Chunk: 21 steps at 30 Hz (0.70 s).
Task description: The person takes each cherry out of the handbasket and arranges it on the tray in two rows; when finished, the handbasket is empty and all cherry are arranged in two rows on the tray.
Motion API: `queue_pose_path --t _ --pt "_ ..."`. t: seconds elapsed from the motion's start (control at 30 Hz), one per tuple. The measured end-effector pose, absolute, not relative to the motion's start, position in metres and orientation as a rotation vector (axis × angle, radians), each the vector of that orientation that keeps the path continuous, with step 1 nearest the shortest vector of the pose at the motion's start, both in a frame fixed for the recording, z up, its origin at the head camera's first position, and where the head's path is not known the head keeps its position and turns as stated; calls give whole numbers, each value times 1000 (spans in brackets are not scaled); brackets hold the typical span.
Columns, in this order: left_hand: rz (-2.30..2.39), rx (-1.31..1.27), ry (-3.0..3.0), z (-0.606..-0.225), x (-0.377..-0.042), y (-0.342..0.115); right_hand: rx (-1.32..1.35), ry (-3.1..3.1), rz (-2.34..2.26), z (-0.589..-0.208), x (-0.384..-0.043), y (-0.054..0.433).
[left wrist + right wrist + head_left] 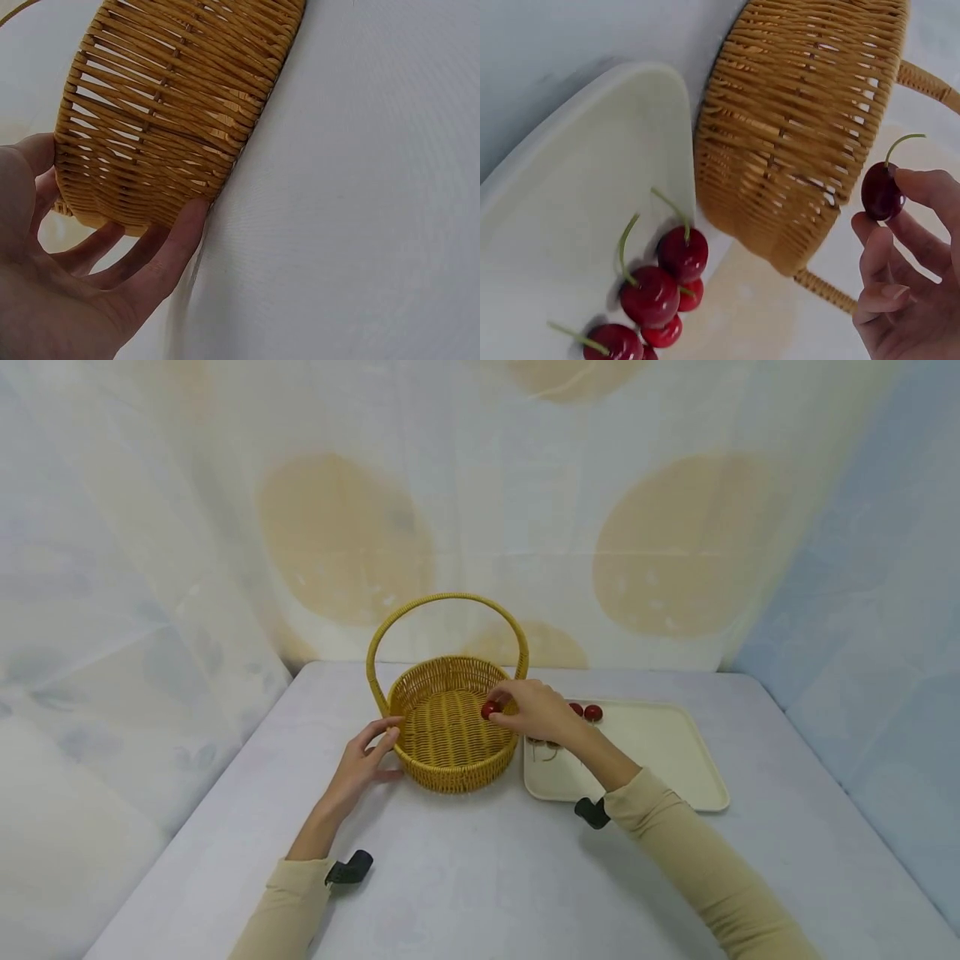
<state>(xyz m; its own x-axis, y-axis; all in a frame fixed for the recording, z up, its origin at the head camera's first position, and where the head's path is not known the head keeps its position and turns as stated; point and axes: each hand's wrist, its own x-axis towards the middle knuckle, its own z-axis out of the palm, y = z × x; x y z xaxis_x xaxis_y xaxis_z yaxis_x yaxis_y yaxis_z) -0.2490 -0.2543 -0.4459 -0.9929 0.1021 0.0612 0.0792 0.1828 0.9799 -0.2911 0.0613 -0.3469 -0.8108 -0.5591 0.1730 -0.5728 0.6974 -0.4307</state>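
Note:
A round yellow-brown wicker basket (453,779) with a tall arched handle stands on the table, and nothing shows on the visible part of its floor. My left hand (358,768) holds the basket's left side, thumb by the rim and a lower finger near the base (196,214). Some of its fingertips are hidden in the left wrist view. Above the basket's right rim, my right hand (542,710) pinches a dark red cherry (883,192) between thumb and fingers. A green stem sticks up from this cherry.
Right of the basket lies a cream rectangular tray (667,747). Several stemmed cherries (650,296) are clustered at its basket side, partly hidden by my right arm in the head view. A patterned curtain (517,510) hangs behind the white table (465,877).

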Motion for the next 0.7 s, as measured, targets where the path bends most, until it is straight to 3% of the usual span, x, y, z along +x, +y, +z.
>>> queue_pose_path --t 0.7 --pt "1982 167 2400 -446 -247 -257 823 -2863 706 -359 -284 147"
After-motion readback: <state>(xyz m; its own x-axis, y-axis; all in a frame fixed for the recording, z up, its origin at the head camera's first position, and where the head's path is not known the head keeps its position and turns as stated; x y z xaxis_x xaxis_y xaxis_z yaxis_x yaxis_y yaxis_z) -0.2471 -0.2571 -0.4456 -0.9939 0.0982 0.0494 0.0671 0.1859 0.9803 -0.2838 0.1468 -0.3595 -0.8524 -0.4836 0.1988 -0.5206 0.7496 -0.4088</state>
